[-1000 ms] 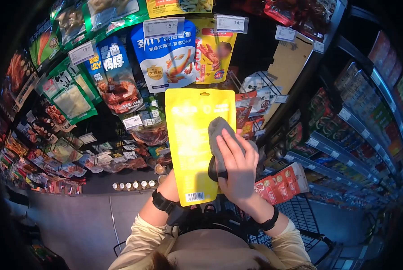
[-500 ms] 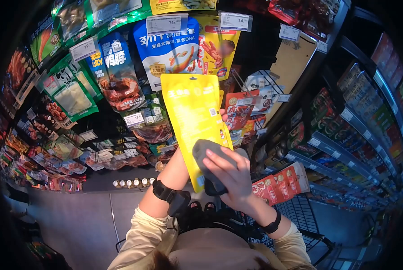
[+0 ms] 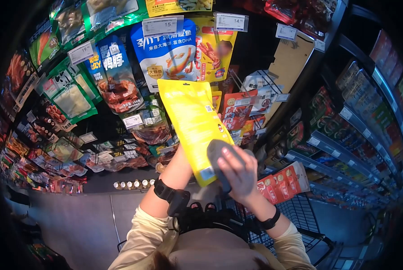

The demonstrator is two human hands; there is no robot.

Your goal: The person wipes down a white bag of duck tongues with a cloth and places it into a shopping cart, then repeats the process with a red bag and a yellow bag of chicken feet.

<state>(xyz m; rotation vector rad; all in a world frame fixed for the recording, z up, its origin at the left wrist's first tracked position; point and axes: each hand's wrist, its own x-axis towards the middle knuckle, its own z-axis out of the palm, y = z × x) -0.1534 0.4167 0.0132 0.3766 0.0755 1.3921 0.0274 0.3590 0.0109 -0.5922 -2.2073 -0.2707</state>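
Note:
A yellow snack bag, back side toward me with small print and a barcode, is held up in front of the shelves. My left hand grips it from behind, so most of its fingers are hidden by the bag. A dark grey cloth is bunched in my right hand, whose fingers are closed over it. The cloth lies against the bag's lower right edge.
Hanging snack packs, including a blue-and-white pouch and a blue pack, fill the rack ahead. Price tags stick out. At my right are a black wire cart, a red pack and more shelves.
My right hand and the cloth have moved right, from the lower face of the yellow bag to its edge. The bag has shifted slightly and tilted a little more.

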